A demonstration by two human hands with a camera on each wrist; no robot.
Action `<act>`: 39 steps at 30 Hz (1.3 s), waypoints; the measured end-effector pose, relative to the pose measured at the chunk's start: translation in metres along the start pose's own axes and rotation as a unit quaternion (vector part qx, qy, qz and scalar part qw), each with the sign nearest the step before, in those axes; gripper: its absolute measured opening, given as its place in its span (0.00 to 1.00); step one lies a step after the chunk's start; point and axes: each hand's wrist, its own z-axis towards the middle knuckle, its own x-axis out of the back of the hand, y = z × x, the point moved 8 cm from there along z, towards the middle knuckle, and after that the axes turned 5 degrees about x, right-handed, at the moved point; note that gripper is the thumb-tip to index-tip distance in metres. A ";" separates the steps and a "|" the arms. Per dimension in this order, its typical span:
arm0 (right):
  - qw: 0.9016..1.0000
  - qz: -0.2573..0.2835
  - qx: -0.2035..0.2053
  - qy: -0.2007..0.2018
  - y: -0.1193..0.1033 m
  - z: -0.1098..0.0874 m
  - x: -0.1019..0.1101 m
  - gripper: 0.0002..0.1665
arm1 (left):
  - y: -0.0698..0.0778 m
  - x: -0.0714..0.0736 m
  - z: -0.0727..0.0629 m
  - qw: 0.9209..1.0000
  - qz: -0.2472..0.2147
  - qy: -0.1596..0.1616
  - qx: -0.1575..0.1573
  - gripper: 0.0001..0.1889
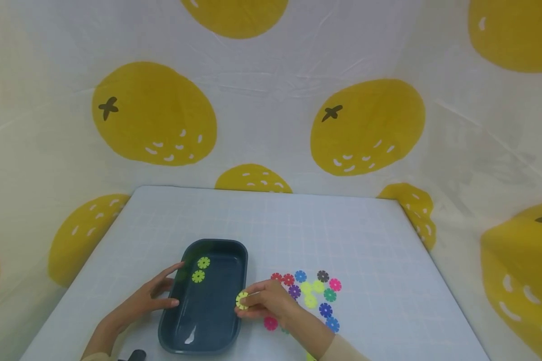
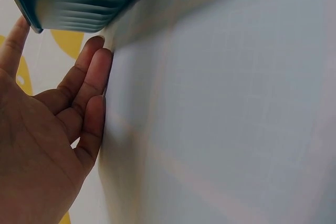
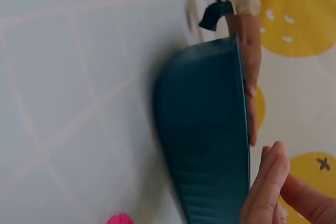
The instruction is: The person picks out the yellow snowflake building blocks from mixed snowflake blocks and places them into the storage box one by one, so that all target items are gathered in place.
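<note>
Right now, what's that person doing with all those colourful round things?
The person's right hand pinches a yellow disc at the right rim of a dark blue tray. The left hand touches the tray's left side. Two yellow-green discs lie inside, and more discs in many colours lie on the table to its right.

Head view: soft, even, greyish light, direction hard to tell; faint sheen on the backdrop (image 1: 262, 115); tabletop (image 1: 388, 260) pale, its grid washed out; one white glint towards the near end of the tray (image 1: 208, 313); left wrist view dimmer, the left hand (image 2: 47, 129) shaded, soft-edged shadows on the tabletop, grid lines blurred; right wrist view: fuzzy shadow along the tray's base, rim crisper, tabletop grid hazy.
</note>
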 end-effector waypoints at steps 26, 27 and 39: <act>0.999 -0.025 0.007 -0.034 -0.022 0.014 -0.029 0.13 | -0.002 0.000 0.001 1.000 -0.002 0.004 -0.007 0.50; 0.999 -0.026 0.007 -0.034 -0.023 0.014 -0.030 0.12 | -0.002 0.000 0.001 1.000 -0.004 0.005 -0.005 0.50; 0.998 -0.043 0.022 -0.050 -0.029 0.021 -0.039 0.11 | -0.004 -0.001 0.002 1.000 -0.006 0.005 0.000 0.49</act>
